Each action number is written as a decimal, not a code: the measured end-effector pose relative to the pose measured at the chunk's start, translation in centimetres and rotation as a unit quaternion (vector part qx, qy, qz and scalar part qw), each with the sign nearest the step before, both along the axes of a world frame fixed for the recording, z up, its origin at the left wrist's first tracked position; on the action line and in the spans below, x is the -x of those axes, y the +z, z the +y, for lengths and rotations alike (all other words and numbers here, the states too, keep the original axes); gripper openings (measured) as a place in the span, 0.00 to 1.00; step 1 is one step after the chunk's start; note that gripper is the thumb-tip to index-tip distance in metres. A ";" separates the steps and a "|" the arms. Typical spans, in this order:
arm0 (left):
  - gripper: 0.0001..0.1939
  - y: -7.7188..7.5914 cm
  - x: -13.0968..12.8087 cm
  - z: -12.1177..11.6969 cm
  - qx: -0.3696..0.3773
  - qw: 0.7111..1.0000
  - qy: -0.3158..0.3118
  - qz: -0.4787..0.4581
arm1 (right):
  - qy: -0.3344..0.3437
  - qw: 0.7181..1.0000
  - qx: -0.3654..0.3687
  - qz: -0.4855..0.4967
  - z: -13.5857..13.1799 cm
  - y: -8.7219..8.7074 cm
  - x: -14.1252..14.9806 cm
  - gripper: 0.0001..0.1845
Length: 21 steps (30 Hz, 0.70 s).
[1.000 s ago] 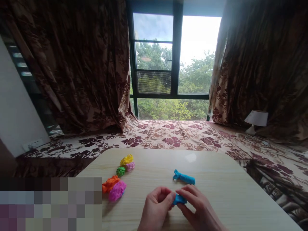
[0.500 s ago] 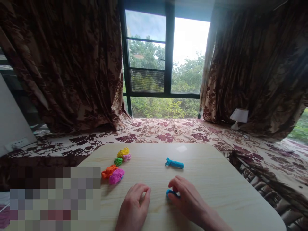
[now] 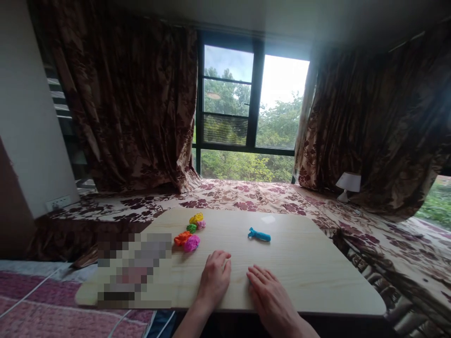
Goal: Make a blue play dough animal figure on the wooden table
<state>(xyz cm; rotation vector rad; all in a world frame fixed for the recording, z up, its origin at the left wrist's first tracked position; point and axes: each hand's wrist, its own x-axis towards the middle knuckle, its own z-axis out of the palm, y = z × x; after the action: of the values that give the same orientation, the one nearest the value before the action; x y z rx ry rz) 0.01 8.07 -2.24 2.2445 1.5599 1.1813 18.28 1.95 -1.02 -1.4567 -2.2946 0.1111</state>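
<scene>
My right hand (image 3: pixel 269 291) lies flat, palm down near the table's front edge, fingers stretched out together. A sliver of a small blue piece shows by its fingertips; the hand covers the rest, and I cannot make out its kind. Loosely bent, my left hand (image 3: pixel 215 273) rests on the tabletop to the left, thumb apart from the fingers and nothing visible in it. Farther back lies a blue roll (image 3: pixel 260 235) with a pinched, flared left end. Crumpled soft lumps sit beyond my left hand: yellow (image 3: pixel 196 218), green (image 3: pixel 191 228), light pink (image 3: pixel 201 225), orange (image 3: pixel 182 238) and magenta (image 3: pixel 192 243).
The pale wooden table (image 3: pixel 310 267) has rounded corners. A blurred-out patch (image 3: pixel 134 272) hides its left part. Behind it run a flower-patterned ledge cover (image 3: pixel 243 195), dark curtains and a window (image 3: pixel 252 112). A small white lamp (image 3: pixel 348 184) stands at the right.
My right hand has gone from curled fingers around the small blue piece to lying flat over it. The view has shifted, showing more of the table's front edge and ceiling.
</scene>
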 end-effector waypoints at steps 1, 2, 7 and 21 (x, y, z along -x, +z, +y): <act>0.12 0.0 -0.1 -0.1 -0.002 1.000 0.001 0.003 | -0.022 1.000 0.013 -0.011 0.6 0.1 0.2 0.22; 0.13 0.0 -0.1 -0.1 -0.005 1.000 0.003 0.007 | -0.055 0.998 0.026 -0.020 1.4 0.2 0.3 0.23; 0.14 0.1 -0.3 -0.5 -0.013 0.999 0.014 0.038 | -0.119 0.992 0.039 -0.028 3.2 0.4 0.4 0.26; 0.16 0.1 -1.5 -1.1 0.012 0.989 0.033 0.140 | -0.095 0.995 0.032 -0.007 3.3 0.3 0.1 0.26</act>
<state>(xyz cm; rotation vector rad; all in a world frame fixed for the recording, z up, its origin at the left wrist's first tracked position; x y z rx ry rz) 1.54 6.98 -2.19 2.4459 1.7490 0.8846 18.16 5.25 -0.71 -1.7056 -2.1678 0.1188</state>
